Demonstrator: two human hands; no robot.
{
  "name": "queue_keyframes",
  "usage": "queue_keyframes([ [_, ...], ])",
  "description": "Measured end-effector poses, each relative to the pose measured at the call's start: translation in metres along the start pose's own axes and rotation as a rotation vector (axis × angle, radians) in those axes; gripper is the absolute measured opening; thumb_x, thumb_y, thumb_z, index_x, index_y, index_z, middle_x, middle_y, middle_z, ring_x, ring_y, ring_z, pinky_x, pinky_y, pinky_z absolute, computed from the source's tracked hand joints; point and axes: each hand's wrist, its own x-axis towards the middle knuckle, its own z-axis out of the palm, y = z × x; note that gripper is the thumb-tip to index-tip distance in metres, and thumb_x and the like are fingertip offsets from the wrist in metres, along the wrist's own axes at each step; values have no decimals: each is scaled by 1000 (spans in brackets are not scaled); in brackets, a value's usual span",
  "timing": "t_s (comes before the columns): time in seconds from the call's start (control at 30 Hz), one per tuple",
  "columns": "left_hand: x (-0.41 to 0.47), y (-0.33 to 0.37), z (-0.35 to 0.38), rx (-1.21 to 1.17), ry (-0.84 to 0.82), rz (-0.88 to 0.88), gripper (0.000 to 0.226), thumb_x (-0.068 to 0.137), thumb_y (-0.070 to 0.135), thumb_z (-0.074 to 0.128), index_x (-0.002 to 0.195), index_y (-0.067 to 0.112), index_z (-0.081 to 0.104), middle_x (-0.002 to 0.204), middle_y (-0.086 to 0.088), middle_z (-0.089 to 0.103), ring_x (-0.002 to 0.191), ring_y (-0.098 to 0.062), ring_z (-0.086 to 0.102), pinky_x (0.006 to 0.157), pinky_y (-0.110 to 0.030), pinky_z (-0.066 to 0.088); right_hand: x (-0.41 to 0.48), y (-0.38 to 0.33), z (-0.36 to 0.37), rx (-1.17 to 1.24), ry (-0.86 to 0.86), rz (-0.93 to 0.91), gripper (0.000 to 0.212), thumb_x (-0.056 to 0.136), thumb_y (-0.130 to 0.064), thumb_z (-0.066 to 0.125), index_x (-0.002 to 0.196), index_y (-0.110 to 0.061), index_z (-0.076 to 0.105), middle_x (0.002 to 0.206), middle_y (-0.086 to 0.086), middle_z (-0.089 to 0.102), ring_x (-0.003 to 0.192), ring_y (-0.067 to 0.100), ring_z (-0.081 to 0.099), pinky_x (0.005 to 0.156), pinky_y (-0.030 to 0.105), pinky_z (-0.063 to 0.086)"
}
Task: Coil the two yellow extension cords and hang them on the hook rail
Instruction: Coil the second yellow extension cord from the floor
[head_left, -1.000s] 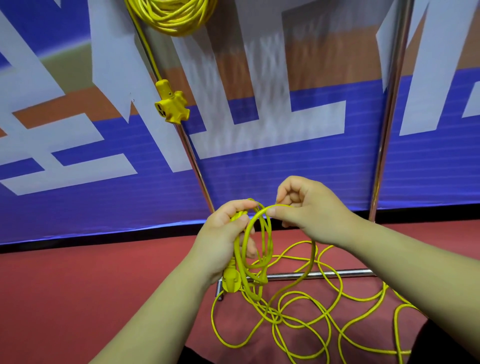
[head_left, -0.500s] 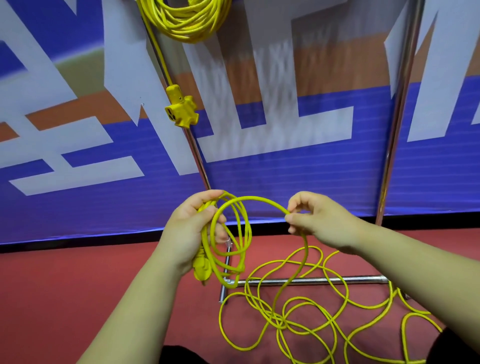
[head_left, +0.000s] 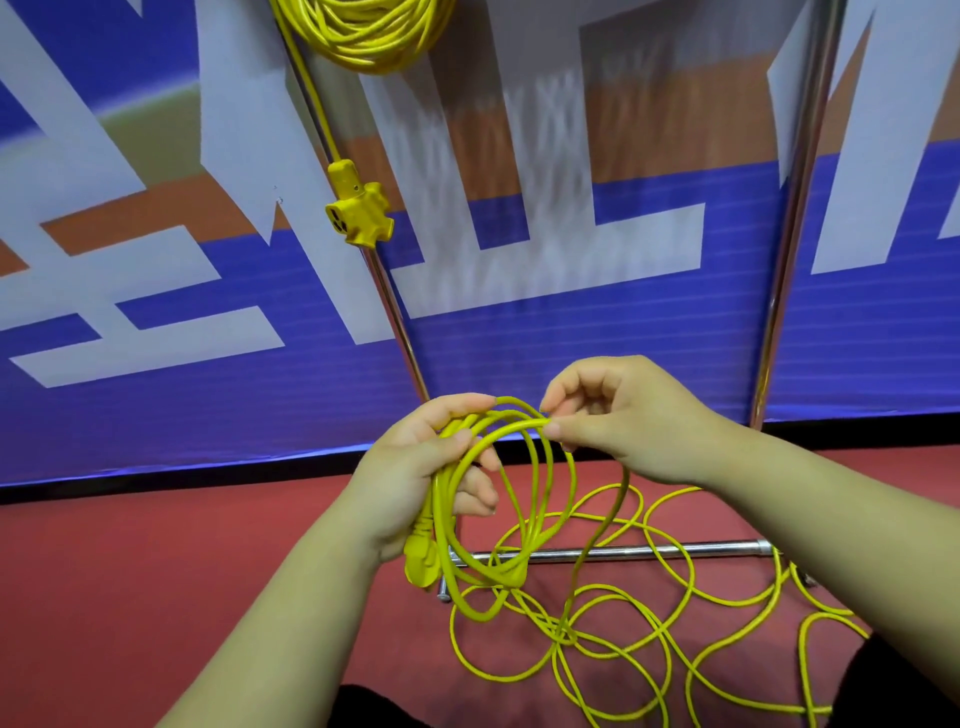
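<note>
My left hand (head_left: 415, 478) grips several loops of a yellow extension cord (head_left: 519, 519), with its plug (head_left: 422, 558) hanging below my palm. My right hand (head_left: 618, 415) pinches the newest loop of that cord right beside my left fingers. The rest of this cord (head_left: 649, 623) lies in loose tangles on the red floor below. A second yellow cord, coiled (head_left: 369, 31), hangs at the top edge of the view, and its multi-socket end (head_left: 359, 215) dangles down. What it hangs from is out of frame.
A chrome rack stands ahead, with a slanted pole (head_left: 395, 312), an upright pole (head_left: 795, 208) and a floor bar (head_left: 623, 552) that the loose cord crosses. Behind it is a blue, white and orange banner wall (head_left: 156, 260).
My right hand has carried a fresh loop across to my left hand, so the hands are now close together. The bundle in my left hand has gained a loop.
</note>
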Motion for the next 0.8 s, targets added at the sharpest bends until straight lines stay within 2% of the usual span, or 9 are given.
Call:
queue_keyframes([
  [0.13,3,-5,5,-56,-93,19,40,93,8,51,132,8,56,77,-17,59,39,-13,43,40,-22,40,0,1,-1,15,90,-55,21,78,-11,84,81,-18,64,76,4,70,66,25,66,70,40,55],
  [0.2,4,-4,9,-79,-121,20,38,95,13,50,133,11,56,74,-15,56,37,-10,37,39,-19,36,1,4,-1,31,115,-63,23,77,-19,84,81,-21,61,83,12,71,75,38,69,74,52,57],
  [0.27,3,-3,15,-56,-139,37,37,95,19,53,131,14,58,70,-12,51,36,-8,33,37,-18,34,1,7,-1,18,122,-67,26,74,-31,82,81,-24,57,82,10,71,76,40,68,73,58,55],
  [0.33,4,-1,19,-15,-119,86,34,92,17,56,126,16,61,65,-8,44,36,-7,29,37,-16,32,2,11,-5,-34,101,-49,30,76,-33,82,79,-21,54,77,8,70,69,36,65,68,53,55],
  [0.4,5,4,19,-3,-52,155,26,92,14,57,116,17,64,63,-6,41,35,-6,27,36,-15,30,2,17,-11,-60,22,-8,30,81,-24,81,78,-16,52,69,5,63,59,26,55,61,43,48],
  [0.5,5,12,12,-48,87,249,14,96,10,55,106,15,64,60,-3,41,35,-5,26,35,-15,30,0,27,-13,-32,-145,48,28,85,-10,77,80,-16,50,75,0,61,67,15,57,66,38,47],
  [0.57,5,15,6,-79,163,280,17,98,8,48,105,13,63,60,-2,42,35,-4,27,34,-15,30,-2,34,-9,-124,-198,40,25,87,-8,74,82,-18,51,80,-2,64,72,12,59,72,37,50],
  [0.7,6,14,-5,-59,204,291,21,97,9,48,103,16,67,62,-2,45,37,-5,29,35,-17,31,-1,36,-2,-333,-184,2,25,85,-9,73,81,-29,58,87,-16,70,82,2,66,79,27,52],
  [0.8,5,9,-12,27,134,257,29,98,8,50,95,22,75,65,-3,47,38,-8,31,38,-20,34,2,31,-6,-227,-54,52,20,82,-1,74,82,-19,65,84,-3,74,77,15,70,74,33,57],
])
